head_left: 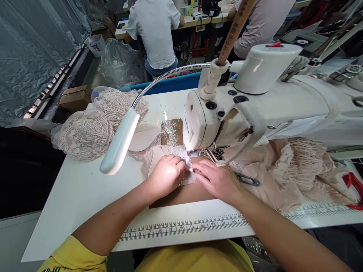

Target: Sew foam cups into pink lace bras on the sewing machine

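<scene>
A pale lace fabric piece (159,153) lies under the needle area of a white sewing machine (195,124). Curled fingers of my left hand (168,173) grip the lace just left of the needle. My right hand (218,179) pinches the fabric's edge on the other side, its fingertips close to those of the left. Beneath both hands is a brown sheet (172,196) on the table. A dark grey tool with a slotted handle (248,179), perhaps thread snips, sticks out beside my right hand; its other end is hidden. The needle tip is hard to make out.
Bundled lace pieces (85,134) lie at the left. A lamp (120,141) on a bendy neck hangs over the table (93,204). More lace fabric (300,162) and red-handled scissors (354,189) are at the right. A ruler strip (181,227) runs along the front. Two people sit beyond.
</scene>
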Demonstrator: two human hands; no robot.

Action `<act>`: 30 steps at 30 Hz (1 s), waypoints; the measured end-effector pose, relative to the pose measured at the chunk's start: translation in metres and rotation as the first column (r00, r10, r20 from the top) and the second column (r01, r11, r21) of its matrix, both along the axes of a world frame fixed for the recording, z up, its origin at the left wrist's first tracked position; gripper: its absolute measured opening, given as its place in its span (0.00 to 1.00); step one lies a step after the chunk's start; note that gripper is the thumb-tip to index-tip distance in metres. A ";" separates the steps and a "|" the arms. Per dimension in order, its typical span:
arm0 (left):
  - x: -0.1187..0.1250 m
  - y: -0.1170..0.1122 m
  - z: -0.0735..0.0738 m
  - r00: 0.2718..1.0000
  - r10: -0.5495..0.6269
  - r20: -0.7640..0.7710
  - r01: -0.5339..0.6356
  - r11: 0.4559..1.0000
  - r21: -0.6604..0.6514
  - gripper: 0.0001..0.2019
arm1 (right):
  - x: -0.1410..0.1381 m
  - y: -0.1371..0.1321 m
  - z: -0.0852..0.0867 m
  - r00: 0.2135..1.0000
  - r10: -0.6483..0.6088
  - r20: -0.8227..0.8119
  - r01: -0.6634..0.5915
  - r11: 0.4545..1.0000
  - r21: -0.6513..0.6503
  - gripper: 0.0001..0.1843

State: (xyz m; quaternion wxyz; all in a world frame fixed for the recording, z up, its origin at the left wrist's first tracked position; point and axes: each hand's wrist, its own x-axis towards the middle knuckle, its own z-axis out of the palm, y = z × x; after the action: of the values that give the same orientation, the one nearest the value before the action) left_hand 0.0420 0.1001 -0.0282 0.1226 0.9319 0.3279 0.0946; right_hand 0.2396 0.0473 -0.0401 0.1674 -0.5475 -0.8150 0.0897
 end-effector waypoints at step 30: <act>-0.007 0.004 -0.002 0.986 -0.128 -0.108 0.143 0.979 0.146 0.19 | -0.004 -0.004 -0.010 0.993 0.086 0.086 -0.110 0.942 0.318 0.11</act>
State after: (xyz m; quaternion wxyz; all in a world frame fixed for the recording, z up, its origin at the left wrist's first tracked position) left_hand 0.0351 0.1037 -0.0303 0.0406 0.9623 0.2610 0.0653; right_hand 0.2357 0.0435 -0.0500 0.2207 -0.4744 -0.8503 -0.0559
